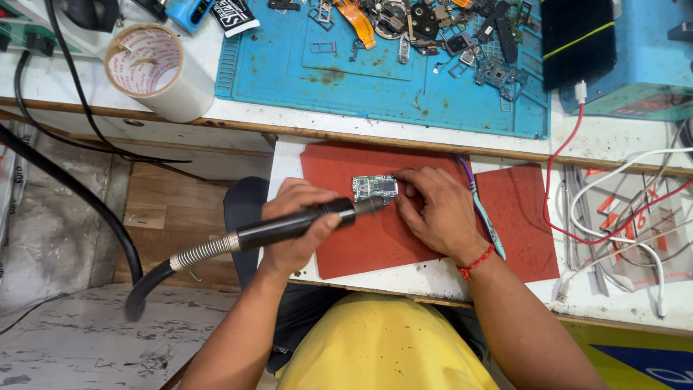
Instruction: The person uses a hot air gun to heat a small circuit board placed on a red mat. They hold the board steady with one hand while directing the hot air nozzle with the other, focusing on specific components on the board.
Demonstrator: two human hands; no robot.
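My left hand [297, 222] grips a black hot-air wand [303, 222] with a coiled metal hose. Its nozzle points right, at a small green circuit board [375, 188]. The board lies on a red mat [361, 245] on a white pull-out shelf. My right hand [433, 209] rests on the mat, fingertips pressed against the board's right edge; whether it holds a small tool I cannot tell. A red thread is tied around that wrist.
A blue work mat [375, 79] at the back carries several phone parts and flex cables. A roll of tape [155, 68] stands at left. A toothbrush [480, 206] lies beside my right hand. Red and white cables [613, 217] trail at right, below a blue machine [642, 58].
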